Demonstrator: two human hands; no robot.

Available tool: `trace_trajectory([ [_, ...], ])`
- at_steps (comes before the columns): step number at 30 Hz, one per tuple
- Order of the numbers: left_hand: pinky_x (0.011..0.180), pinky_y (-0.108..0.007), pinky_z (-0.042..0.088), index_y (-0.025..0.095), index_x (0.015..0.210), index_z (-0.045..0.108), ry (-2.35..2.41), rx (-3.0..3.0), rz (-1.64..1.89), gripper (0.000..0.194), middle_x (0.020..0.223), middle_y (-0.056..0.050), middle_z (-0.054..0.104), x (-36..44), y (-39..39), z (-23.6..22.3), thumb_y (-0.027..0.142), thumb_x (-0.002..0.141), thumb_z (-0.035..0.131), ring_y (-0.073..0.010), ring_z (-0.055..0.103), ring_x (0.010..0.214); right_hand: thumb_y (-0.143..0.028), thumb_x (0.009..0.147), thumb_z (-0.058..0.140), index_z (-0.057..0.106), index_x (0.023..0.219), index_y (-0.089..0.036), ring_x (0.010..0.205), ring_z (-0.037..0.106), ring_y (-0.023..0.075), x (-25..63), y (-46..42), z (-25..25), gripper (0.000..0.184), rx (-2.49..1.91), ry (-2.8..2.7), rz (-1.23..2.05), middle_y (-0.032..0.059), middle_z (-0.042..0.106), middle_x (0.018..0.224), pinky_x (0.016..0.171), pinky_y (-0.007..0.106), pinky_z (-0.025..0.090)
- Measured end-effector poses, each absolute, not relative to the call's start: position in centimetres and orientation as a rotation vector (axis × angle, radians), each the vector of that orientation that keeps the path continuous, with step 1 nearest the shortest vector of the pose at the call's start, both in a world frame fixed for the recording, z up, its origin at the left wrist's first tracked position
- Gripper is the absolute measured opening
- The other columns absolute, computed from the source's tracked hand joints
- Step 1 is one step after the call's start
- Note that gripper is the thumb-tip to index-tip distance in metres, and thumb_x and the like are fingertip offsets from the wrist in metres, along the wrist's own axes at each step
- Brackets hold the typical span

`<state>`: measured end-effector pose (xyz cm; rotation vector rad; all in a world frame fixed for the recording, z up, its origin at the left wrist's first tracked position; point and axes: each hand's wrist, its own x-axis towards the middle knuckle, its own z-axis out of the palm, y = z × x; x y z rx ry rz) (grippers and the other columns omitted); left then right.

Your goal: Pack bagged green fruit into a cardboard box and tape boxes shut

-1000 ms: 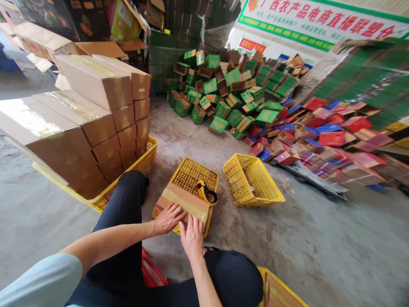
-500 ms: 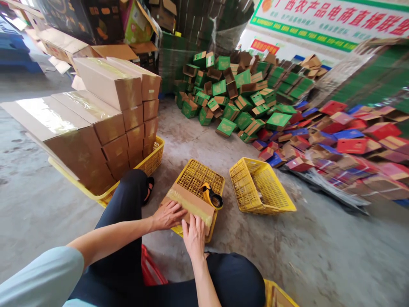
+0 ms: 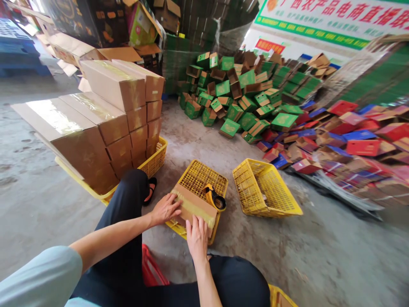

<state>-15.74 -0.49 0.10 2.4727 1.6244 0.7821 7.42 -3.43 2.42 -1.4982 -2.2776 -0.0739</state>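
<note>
A brown carton (image 3: pixel 198 199) bearing a strip of tape (image 3: pixel 195 209) lies on the grid face of a yellow crate (image 3: pixel 204 172), which apparently serves to raise it within reach. The 2 hands are apart, fingers extended, the left hand (image 3: pixel 166 209) on its left end and the right hand (image 3: pixel 198 238) on its near edge, presumably steadying it. Beyond, the tape dispenser (image 3: pixel 213 197) sits seemingly handy, while at left a larger crate (image 3: pixel 156 155) contains stacked cartons (image 3: pixel 105 123), probably for compactness.

The low, long brown cardboard box (image 3: pixel 198 202) looks matt from here, its yellowish plastic tape (image 3: pixel 193 208) glossy; the yellow latticed crate (image 3: pixel 195 172) is plastic, the grey concrete floor (image 3: pixel 271 251) dull.
</note>
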Motion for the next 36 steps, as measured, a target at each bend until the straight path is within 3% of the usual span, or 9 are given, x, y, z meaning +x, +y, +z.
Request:
trace_trajectory([
  [7, 0.105, -0.052, 0.045, 0.016, 0.137, 0.061, 1.848, 2.326, 0.814, 0.059, 0.142, -0.021, 0.052, -15.5, 0.5, 0.4, 0.060, 0.104, 0.038, -0.0345, 0.050, 0.123, -0.051, 0.108, 0.034, 0.062, 0.132, -0.015, 0.110, 0.060, 0.0312, 7.2, -3.6, 1.6, 0.051, -1.499, -2.246, -0.040, 0.0180, 0.064, 0.127, 0.096, 0.046, 0.049],
  [16, 0.114, -0.059, 0.039, 0.006, 0.139, 0.057, 1.702, 2.493, 0.808, 0.070, 0.142, -0.026, 0.057, -13.6, 0.4, -1.2, 0.064, 0.102, 0.041, -0.0401, 0.048, 0.137, -0.053, 0.108, 0.033, 0.061, 0.133, -0.013, 0.117, 0.059, 0.0329, 5.9, -2.5, 1.1, 0.055, -1.527, -2.249, -0.017, 0.0206, 0.064, 0.130, 0.101, 0.048, 0.047],
  [22, 0.115, -0.055, 0.040, 0.008, 0.135, 0.061, 1.620, 2.477, 0.760, 0.063, 0.143, -0.023, 0.058, -13.5, 0.8, -0.2, 0.058, 0.105, 0.038, -0.0374, 0.050, 0.136, -0.044, 0.110, 0.029, 0.061, 0.138, -0.008, 0.129, 0.054, 0.0328, 4.5, -1.0, 0.8, 0.056, -1.467, -2.283, 0.006, 0.0214, 0.064, 0.138, 0.110, 0.050, 0.042],
  [30, 0.117, -0.048, 0.036, 0.017, 0.152, 0.051, 1.563, 2.454, 0.653, 0.061, 0.157, -0.014, 0.051, -14.2, 1.0, 0.7, 0.054, 0.104, 0.045, -0.0318, 0.045, 0.145, -0.045, 0.110, 0.024, 0.062, 0.140, -0.007, 0.131, 0.054, 0.0321, 3.1, 0.5, 0.7, 0.062, -1.414, -2.260, 0.108, 0.0199, 0.064, 0.141, 0.113, 0.049, 0.041],
  [36, 0.123, -0.048, 0.028, 0.019, 0.159, 0.042, 1.589, 2.523, 0.637, 0.083, 0.165, -0.015, 0.038, -14.2, 0.5, -0.5, 0.075, 0.098, 0.039, -0.0336, 0.034, 0.154, -0.050, 0.110, 0.023, 0.055, 0.150, -0.015, 0.145, 0.045, 0.0342, 3.5, 0.3, 1.1, 0.063, -1.562, -2.373, 0.137, 0.0173, 0.054, 0.154, 0.117, 0.055, 0.036],
])
